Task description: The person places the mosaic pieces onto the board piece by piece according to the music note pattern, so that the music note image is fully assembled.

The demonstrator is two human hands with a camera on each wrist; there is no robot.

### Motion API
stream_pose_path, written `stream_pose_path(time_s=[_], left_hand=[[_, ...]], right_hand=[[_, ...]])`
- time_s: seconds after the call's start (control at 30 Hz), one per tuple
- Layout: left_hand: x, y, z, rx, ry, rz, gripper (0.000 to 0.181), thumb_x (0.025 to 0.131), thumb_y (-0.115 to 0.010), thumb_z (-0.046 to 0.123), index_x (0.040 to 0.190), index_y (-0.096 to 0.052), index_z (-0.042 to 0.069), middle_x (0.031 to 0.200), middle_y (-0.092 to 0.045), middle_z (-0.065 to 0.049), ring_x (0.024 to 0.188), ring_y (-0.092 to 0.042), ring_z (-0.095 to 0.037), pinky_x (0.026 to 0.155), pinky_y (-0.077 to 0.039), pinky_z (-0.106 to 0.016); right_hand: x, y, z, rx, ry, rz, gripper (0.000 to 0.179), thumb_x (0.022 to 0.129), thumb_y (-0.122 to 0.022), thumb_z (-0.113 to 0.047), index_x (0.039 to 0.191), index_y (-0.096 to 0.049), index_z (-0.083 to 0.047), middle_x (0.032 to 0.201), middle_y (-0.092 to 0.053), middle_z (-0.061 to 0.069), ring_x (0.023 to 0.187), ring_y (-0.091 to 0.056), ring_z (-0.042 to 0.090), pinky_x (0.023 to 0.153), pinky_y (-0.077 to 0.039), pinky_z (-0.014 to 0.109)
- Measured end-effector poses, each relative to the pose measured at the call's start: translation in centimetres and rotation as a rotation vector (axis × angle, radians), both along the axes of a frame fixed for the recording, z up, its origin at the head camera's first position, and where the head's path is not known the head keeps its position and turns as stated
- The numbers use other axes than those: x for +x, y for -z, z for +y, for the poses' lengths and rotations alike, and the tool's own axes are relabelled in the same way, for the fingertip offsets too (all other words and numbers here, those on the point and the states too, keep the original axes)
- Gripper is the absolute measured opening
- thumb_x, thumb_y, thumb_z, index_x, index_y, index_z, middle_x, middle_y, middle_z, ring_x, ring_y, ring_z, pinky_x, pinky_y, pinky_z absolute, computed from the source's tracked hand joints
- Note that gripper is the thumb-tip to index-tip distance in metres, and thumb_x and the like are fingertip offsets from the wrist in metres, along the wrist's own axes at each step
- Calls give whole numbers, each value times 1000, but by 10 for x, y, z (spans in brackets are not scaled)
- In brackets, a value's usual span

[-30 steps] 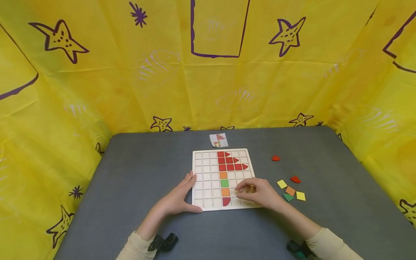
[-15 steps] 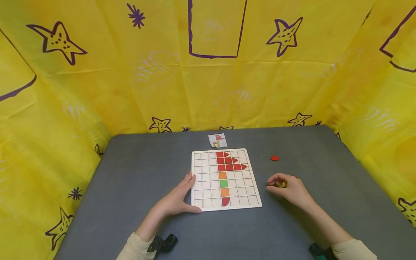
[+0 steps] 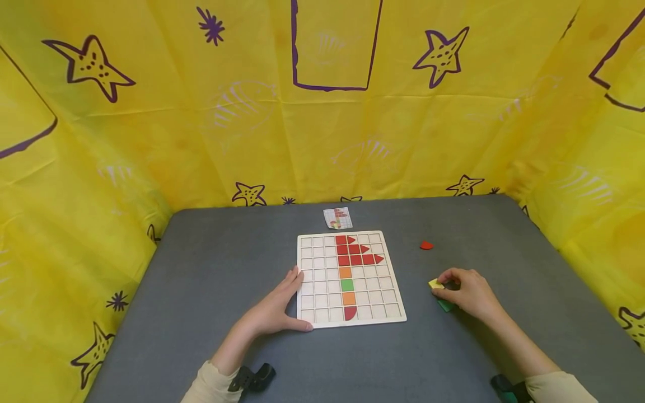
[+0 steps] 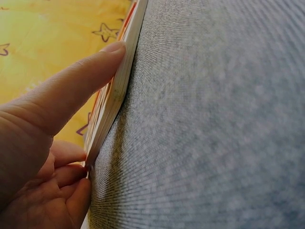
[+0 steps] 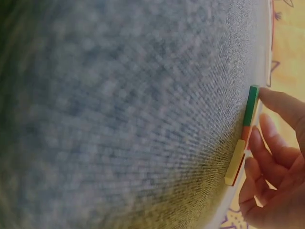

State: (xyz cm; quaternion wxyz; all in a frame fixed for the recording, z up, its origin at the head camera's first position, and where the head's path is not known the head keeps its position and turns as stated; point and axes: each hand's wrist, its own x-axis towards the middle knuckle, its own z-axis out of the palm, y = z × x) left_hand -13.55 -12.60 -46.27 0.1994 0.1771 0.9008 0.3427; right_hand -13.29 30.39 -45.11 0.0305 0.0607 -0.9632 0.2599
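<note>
In the head view, my left hand (image 3: 274, 305) holds the left edge of a white gridded board (image 3: 322, 280). Its thumb lies at the near corner, its fingers along the side; the left wrist view shows the thumb against the board's edge. Red, orange and green pieces fill part of the grid. To the right of the board, my right hand (image 3: 468, 291) pinches a yellow square tile (image 3: 435, 284) between thumb and index finger, low at the table. A green piece (image 3: 445, 305) lies beside the thumb. The right wrist view shows another yellow tile (image 5: 234, 164) and an orange tile (image 5: 246, 132) under the fingers.
Behind the board lies a small pattern card (image 3: 338, 218). A red rounded piece (image 3: 426, 245) rests on the grey table (image 3: 227, 252), right of the board. Yellow cloth (image 3: 252, 140) printed with starfish surrounds the table's back and sides.
My right hand has gone from above the board to the loose pieces on the right, where its fingertips now meet the yellow square tile. The left hand stays on the board.
</note>
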Motion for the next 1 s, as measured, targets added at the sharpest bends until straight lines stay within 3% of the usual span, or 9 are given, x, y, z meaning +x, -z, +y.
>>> stream_pose_path(time_s=[0.43,0.63,1.0], left_hand=[[0,-1,0,6,-2,1,115,65,-85,44,152,-19,8,160,-6,-10,148,-5,-30,114,-20,-52],[0,0,0,7,-1,1,115,65,-85,44,152,-19,8,160,-6,-10,148,-6,-30,114,-20,-52],[2,0,-1,13,2,12,114,65,-85,44,152,-20,8,160,-6,-11,148,-6,-30,114,-21,-52]], right_hand=[[-3,4,0,-2,18,-9,21,74,-80,-29,86,-70,-15,75,-65,-4,69,-49,12,61,-36,27],[-5,3,-12,-71,25,-51,27,76,-79,-35,95,-70,-17,87,-71,-4,78,-59,13,68,-42,28],[-11,4,-56,-254,41,-119,33,73,-81,-38,100,-69,-21,92,-70,-4,83,-56,13,69,-43,23]])
